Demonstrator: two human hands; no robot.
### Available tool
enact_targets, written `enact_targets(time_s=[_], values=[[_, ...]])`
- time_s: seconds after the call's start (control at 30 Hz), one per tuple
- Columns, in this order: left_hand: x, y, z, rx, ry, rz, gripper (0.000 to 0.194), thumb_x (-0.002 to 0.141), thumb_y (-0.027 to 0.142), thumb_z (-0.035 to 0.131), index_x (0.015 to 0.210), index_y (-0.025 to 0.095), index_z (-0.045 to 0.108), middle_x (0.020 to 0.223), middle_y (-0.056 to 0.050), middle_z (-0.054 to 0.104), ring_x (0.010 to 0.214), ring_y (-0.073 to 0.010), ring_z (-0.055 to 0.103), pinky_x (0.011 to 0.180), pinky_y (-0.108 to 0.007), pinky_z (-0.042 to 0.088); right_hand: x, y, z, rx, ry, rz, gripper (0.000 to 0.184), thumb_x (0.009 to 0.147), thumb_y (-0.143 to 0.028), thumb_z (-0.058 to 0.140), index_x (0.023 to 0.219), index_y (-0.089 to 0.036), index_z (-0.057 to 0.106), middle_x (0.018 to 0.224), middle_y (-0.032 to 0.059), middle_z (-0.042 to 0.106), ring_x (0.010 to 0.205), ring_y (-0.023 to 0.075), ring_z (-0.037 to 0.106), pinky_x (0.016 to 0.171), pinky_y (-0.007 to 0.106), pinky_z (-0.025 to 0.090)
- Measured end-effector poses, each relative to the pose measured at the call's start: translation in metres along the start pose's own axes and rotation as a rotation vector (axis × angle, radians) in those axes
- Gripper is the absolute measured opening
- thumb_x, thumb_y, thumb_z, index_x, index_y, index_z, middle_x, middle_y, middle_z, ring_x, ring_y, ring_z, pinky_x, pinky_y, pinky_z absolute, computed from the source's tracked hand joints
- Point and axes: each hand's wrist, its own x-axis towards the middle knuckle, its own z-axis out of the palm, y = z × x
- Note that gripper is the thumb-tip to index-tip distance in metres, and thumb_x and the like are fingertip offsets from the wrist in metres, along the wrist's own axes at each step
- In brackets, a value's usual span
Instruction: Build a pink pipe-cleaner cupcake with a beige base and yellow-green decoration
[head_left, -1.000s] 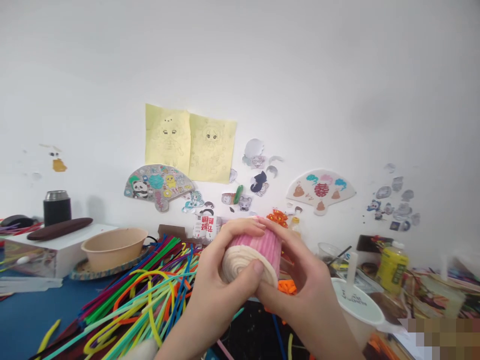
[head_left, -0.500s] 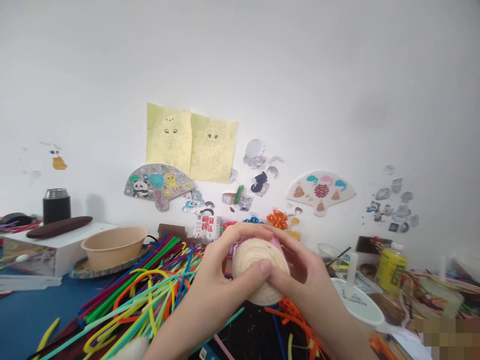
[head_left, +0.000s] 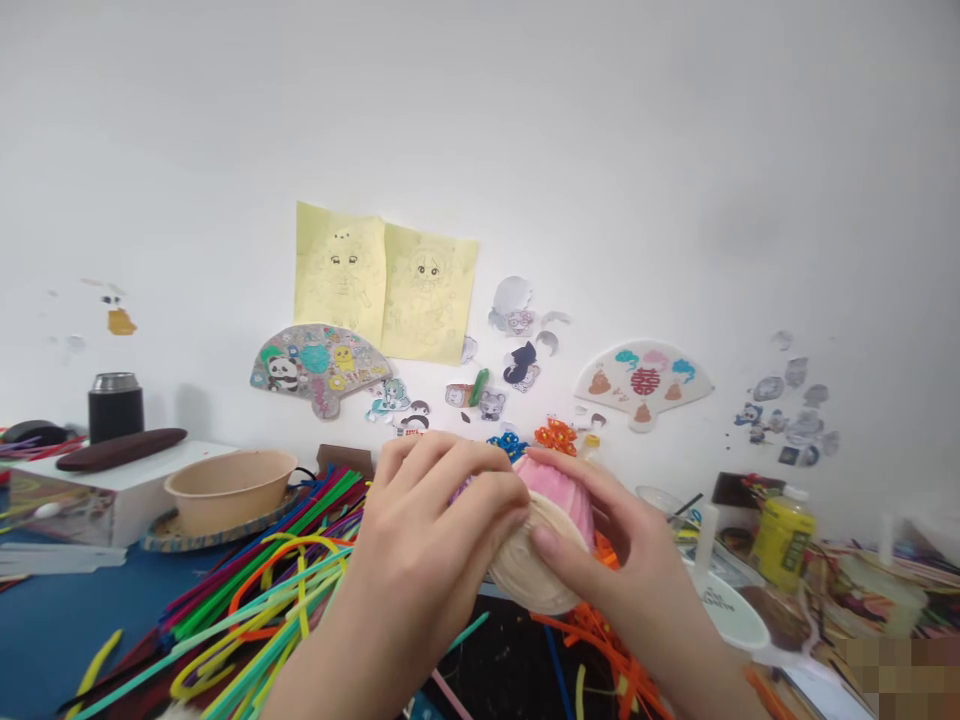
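A small round piece with a cream, coiled-looking flat face and a pink ribbed side is held up between my hands, tilted with the cream face toward me. My right hand grips it from the right, thumb on the cream face and fingers behind the pink side. My left hand curls over its left part, fingertips pressed at the edge of the cream face. A bit of purple shows under the left fingers. The far side of the piece is hidden. Below and left lie many loose coloured pipe cleaners.
A tan bowl stands at left on a woven mat, beside a white box and a black flask. Orange strips lie below my right hand. At right are a pale green round stand and a yellow bottle.
My left hand has turned over so its back faces me, its thumb gone from the cream face. The piece has tilted and shifted slightly right, showing more pink side.
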Motion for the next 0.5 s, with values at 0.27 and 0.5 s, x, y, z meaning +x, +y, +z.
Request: enact_targets(time_s=[0.27,0.5], values=[[-0.0021,-0.0002,0.0036,0.223,-0.034,0.097,0.012,0.097,0.014,0.053,0.087,0.017,0.056,0.084,-0.002,0.065,0.081,-0.0194,0.051,0.077,-0.035,0.033,-0.0017,-0.0016,0.0006,-0.029,0.022,-0.057,0.044,0.074,-0.04,0.076,0.117,-0.032,0.068,0.122,0.0033,0.067,0.116,0.0301,0.062,0.099,0.044,0.049],[-0.0019,0.0015,0.0025,0.271,-0.055,0.126,0.014,0.098,0.011,0.048,0.087,0.018,0.053,0.084,-0.003,0.062,0.079,-0.0201,0.047,0.076,-0.035,0.032,-0.0012,0.0008,0.0,0.018,-0.017,-0.049,0.048,0.073,-0.042,0.078,0.119,-0.031,0.068,0.119,0.0049,0.067,0.115,0.0296,0.063,0.095,0.041,0.053]])
